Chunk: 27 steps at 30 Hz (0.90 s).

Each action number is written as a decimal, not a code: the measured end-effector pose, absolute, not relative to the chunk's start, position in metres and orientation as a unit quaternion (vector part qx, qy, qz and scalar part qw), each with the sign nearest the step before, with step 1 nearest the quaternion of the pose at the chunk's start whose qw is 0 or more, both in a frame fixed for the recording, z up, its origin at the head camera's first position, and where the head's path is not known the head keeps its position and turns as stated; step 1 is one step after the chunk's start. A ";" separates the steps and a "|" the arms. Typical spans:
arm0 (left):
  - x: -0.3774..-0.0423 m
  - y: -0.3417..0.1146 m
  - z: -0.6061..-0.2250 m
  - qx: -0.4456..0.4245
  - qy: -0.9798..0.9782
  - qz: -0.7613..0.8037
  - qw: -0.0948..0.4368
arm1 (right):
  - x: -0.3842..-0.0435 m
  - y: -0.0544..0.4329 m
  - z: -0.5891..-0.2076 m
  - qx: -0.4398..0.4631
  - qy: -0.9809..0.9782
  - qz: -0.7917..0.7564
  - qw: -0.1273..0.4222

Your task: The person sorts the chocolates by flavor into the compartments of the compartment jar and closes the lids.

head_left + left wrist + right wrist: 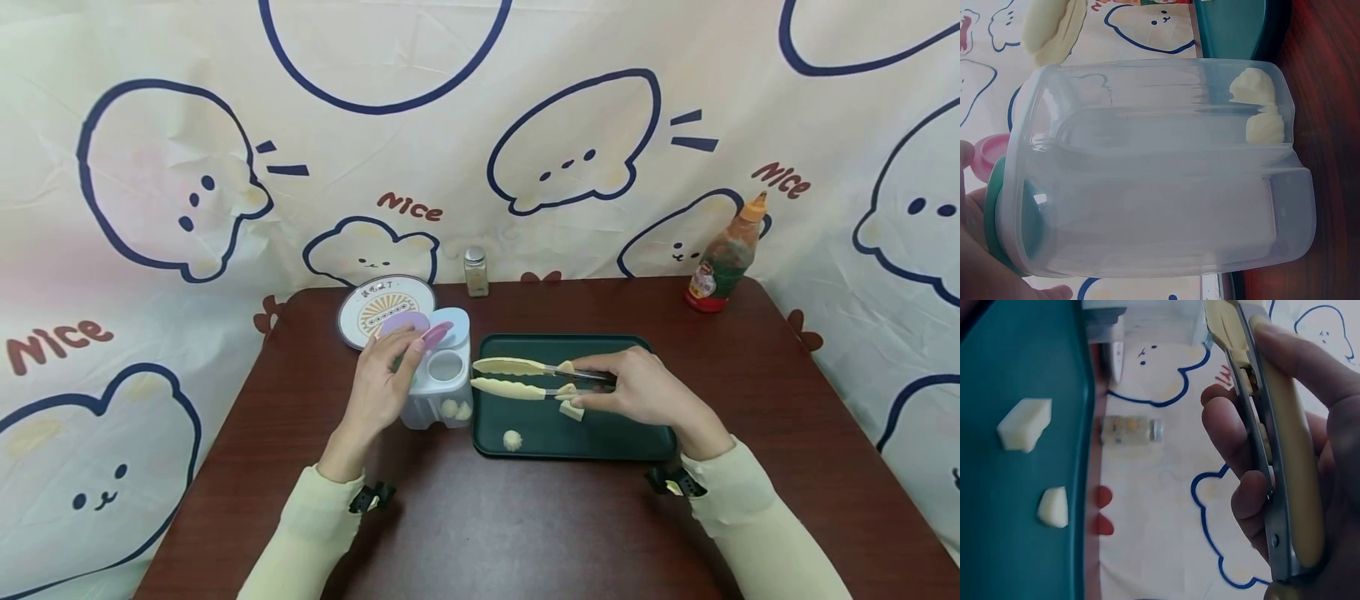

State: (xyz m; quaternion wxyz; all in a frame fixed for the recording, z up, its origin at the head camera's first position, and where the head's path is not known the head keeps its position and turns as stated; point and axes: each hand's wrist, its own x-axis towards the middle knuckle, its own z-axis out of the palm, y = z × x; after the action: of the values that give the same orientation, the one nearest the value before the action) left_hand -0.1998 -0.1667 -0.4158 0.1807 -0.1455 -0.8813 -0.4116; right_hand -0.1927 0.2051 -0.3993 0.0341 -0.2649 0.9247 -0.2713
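My left hand [381, 385] is at the top of a clear storage container [442, 385], pinching its raised pink lid [437, 335]. Below that lid, a round opening shows. Two pale chunks [1252, 87] lie at the bottom of one compartment. A green lid [997, 219] on the container is beside my left palm. In my right hand [641, 383] I grip a pair of tongs [510, 367] with cream-coloured tips. The tips are spread apart beside the container, with nothing between them. Under the tongs, pale chunks [1025, 425] lie on a dark green tray [600, 446].
Behind the container leans a round plate [352, 317] with a printed pattern. A small spice jar [476, 273] stands at the table's back edge. At the back right is a sauce bottle [722, 262] with an orange cap. A printed cloth hangs behind the brown table [480, 533].
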 end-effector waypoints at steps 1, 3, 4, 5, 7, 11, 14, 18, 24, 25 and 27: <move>-0.200 -0.167 -0.416 -0.145 -0.882 -0.411 0.180 | -0.193 0.207 -0.401 -0.266 0.925 -0.269 0.036; -0.200 -0.167 -0.416 -0.143 -0.883 -0.410 0.179 | -0.192 0.211 -0.406 -0.265 0.927 -0.262 0.039; -0.200 -0.167 -0.415 -0.143 -0.883 -0.411 0.178 | -0.192 0.213 -0.408 -0.265 0.929 -0.257 0.040; -0.200 -0.167 -0.415 -0.142 -0.883 -0.411 0.177 | -0.192 0.215 -0.410 -0.265 0.930 -0.253 0.043; -0.200 -0.167 -0.415 -0.142 -0.883 -0.411 0.176 | -0.192 0.219 -0.413 -0.264 0.931 -0.246 0.051; -0.200 -0.167 -0.416 -0.144 -0.881 -0.414 0.178 | -0.192 0.224 -0.420 -0.264 0.933 -0.235 0.067; -0.199 -0.167 -0.416 -0.144 -0.881 -0.414 0.178 | -0.193 0.227 -0.425 -0.269 0.934 -0.224 0.076; -0.200 -0.167 -0.416 -0.142 -0.882 -0.414 0.177 | -0.193 0.231 -0.433 -0.290 0.930 -0.211 0.081; -0.201 -0.167 -0.417 -0.141 -0.880 -0.417 0.178 | -0.193 0.233 -0.441 -0.310 0.925 -0.203 0.079; -0.201 -0.167 -0.417 -0.141 -0.880 -0.418 0.178 | -0.193 0.234 -0.442 -0.309 0.926 -0.200 0.082; -0.200 -0.167 -0.417 -0.141 -0.880 -0.418 0.177 | -0.193 0.234 -0.443 -0.307 0.927 -0.196 0.088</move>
State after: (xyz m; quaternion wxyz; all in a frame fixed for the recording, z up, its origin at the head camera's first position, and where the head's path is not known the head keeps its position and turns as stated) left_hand -0.2004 -0.1670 -0.4170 0.1766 -0.1409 -0.8801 -0.4177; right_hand -0.1926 0.2343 -0.4433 0.0882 -0.3071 0.9270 -0.1965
